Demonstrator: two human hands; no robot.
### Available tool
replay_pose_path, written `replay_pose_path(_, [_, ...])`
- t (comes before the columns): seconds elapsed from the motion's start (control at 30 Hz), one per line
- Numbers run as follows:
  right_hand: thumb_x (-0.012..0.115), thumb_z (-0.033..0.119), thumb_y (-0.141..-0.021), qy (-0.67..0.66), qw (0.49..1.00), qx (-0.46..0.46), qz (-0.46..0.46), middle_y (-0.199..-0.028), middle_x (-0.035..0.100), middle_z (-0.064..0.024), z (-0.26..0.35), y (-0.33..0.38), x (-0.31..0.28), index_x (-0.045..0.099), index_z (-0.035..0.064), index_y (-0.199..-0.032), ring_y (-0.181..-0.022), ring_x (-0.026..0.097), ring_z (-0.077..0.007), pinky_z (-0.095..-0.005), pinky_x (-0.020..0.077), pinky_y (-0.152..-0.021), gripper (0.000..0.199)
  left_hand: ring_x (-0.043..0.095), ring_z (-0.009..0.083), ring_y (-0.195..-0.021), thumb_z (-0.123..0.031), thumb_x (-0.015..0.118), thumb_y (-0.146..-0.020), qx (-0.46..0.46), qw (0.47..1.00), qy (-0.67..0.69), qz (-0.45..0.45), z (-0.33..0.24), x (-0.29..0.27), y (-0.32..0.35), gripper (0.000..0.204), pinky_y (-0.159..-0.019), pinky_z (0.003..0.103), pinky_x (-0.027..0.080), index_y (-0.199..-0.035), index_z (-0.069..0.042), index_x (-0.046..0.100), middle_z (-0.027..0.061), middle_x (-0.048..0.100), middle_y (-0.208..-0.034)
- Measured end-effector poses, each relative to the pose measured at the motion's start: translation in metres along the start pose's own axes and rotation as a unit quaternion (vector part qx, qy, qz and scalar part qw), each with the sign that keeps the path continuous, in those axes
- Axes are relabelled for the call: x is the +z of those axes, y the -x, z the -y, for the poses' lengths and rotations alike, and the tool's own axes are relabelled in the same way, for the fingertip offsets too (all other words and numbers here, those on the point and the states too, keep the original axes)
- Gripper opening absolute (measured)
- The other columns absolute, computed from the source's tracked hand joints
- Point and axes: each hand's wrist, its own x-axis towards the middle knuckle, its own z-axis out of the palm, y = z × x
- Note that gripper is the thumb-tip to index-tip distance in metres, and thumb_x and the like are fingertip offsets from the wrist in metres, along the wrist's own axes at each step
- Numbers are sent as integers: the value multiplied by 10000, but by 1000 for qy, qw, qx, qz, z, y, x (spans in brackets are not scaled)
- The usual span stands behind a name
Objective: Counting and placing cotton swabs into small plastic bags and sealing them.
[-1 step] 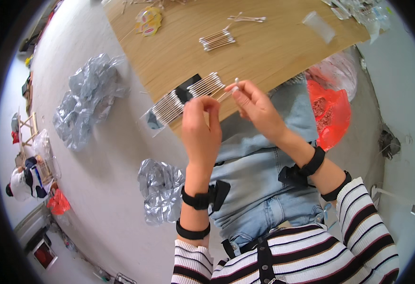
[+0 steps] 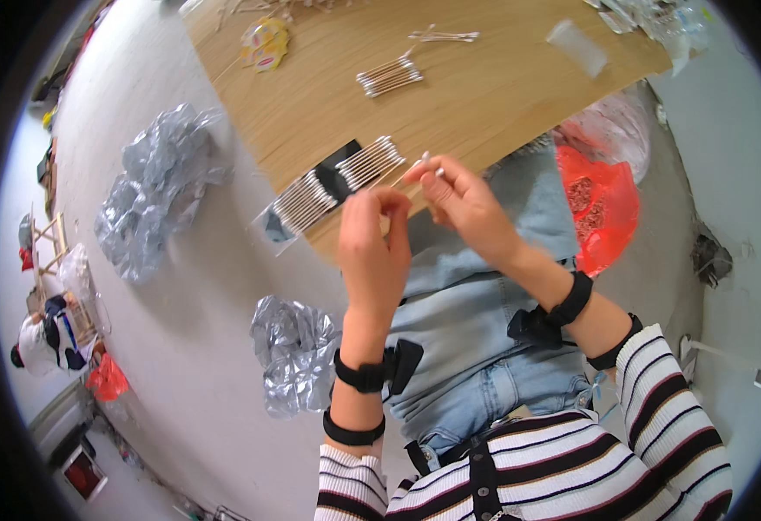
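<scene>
My left hand (image 2: 375,243) is closed in a pinch near the table's front edge, thumb and fingers at the lower end of thin cotton swabs. Pinched in my right hand (image 2: 471,213) are the upper ends of cotton swabs (image 2: 426,157), their white tips showing past the fingers; how many is unclear. Just beyond my left hand lie two neat rows: one row of cotton swabs (image 2: 370,162) on a black strip (image 2: 342,160), another row of swabs (image 2: 305,203) beside it on clear plastic. Farther back on the wooden table rests a third row of cotton swabs (image 2: 389,76).
Behind that row are a few loose swabs (image 2: 444,36). A yellow packet (image 2: 266,43) lies far left, a clear plastic bag (image 2: 578,48) far right. Crumpled grey plastic (image 2: 159,187) is on the floor at left; a red bag (image 2: 602,204) hangs right of my lap.
My hands have drawn closer together and slightly toward my body, with swabs still between the fingers. The whole view has shifted a little; the swab rows lie as before.
</scene>
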Motion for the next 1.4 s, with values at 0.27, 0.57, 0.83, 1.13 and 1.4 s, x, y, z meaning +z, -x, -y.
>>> replay_pose_path(0.27, [480,281,-1025,-12,992,6,-128,-650,442,65,12,56,-72,578,103,-852,-540,382,-19,-185,288,-460,267,625,191,-843,-7,707,-823,4,996,53,71,-27,12,33,189,-749,292,475,-1001,-23,644,72,680,-893])
replay_pose_path(0.57, [614,206,-924,706,625,-35,-331,-1310,485,-184,13,140,-267,491,4,-1279,-1242,457,-323,-421,358,-1056,426,274,356,-1426,-436,631,-899,49,952,-297,62,17,11,-14,795,-1163,473,215,-1439,48,305,206,379,-1478])
replay_pose_path(0.83, [589,86,-885,551,786,-188,-207,-1371,472,-164,24,39,-156,510,10,-1272,-1309,421,-326,-414,328,-1102,403,211,370,-1445,-549,578,-889,15,930,-353,101,23,35,4,915,-1166,510,181,-1463,77,237,229,260,-1530])
replay_pose_path(1.13, [556,-8,-845,529,754,-386,-62,-1167,619,-102,10,-105,-50,613,64,-1130,-1163,540,-288,-396,409,-1005,300,157,373,-1466,-659,504,-863,51,930,-350,104,24,62,-8,1022,-1183,474,137,-1460,119,217,274,212,-1545])
replay_pose_path(1.4, [570,-2,-781,522,739,-406,-124,-987,635,-14,-10,-135,-45,647,92,-936,-991,557,-214,-350,427,-875,197,158,363,-1467,-663,481,-872,76,932,-338,106,23,72,-22,992,-1184,475,131,-1447,115,263,269,210,-1548])
